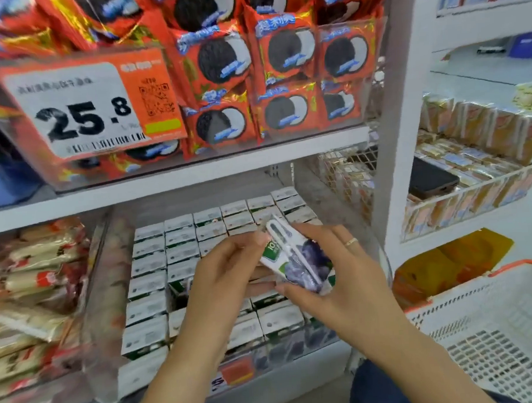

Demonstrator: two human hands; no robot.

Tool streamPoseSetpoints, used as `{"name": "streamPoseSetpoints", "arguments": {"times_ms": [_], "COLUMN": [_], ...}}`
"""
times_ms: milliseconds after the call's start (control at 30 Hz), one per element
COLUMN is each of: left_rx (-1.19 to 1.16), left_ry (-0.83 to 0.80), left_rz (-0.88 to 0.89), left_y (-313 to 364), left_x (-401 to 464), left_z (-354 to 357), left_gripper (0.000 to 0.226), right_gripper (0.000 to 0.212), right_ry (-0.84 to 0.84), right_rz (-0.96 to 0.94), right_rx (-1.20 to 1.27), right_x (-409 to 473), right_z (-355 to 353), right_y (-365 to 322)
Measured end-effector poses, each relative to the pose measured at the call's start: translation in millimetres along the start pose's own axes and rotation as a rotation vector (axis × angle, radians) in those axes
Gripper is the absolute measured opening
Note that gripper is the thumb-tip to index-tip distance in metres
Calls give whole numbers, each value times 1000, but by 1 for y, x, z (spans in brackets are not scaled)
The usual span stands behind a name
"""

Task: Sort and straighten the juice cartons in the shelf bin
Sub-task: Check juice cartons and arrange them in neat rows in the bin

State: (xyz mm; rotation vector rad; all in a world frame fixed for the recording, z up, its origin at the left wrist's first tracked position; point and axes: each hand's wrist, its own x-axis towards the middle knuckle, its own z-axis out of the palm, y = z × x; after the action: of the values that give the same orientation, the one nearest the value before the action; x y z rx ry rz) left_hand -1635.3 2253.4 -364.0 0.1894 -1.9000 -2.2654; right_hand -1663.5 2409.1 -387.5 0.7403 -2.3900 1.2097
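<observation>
**Bin mostly in order, one carton lifted out**

Your shelf bin is largely sorted: the juice cartons stand upright in tight rows from the back to the front wall, tops level. What looks unfinished is a dark gap in the second column, roughly mid-bin, where a carton seems missing or sunk; the rows under your forearms are hidden, so I cannot judge them.

You hold one loose carton tilted above the middle of the bin, clear of the rows. Your right hand wraps it from the right and below, fingers curled round its lower end. Your left hand pinches its upper left edge with bent fingertips. It probably belongs in that gap.
</observation>
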Motion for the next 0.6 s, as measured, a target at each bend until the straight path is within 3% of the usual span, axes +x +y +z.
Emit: {"name": "streamPoseSetpoints", "arguments": {"times_ms": [467,600], "left_rx": [-80,-108], "left_ry": [-96,-170], "left_rz": [56,40], "left_y": [5,5], "left_x": [-9,-8], "left_z": [-29,-30], "left_gripper": [45,34], "right_gripper": [60,62], "right_ry": [173,198], "right_rz": [-83,-122], "right_rx": [187,148], "right_x": [1,1], "right_z": [31,27], "right_y": [-19,-15]}}
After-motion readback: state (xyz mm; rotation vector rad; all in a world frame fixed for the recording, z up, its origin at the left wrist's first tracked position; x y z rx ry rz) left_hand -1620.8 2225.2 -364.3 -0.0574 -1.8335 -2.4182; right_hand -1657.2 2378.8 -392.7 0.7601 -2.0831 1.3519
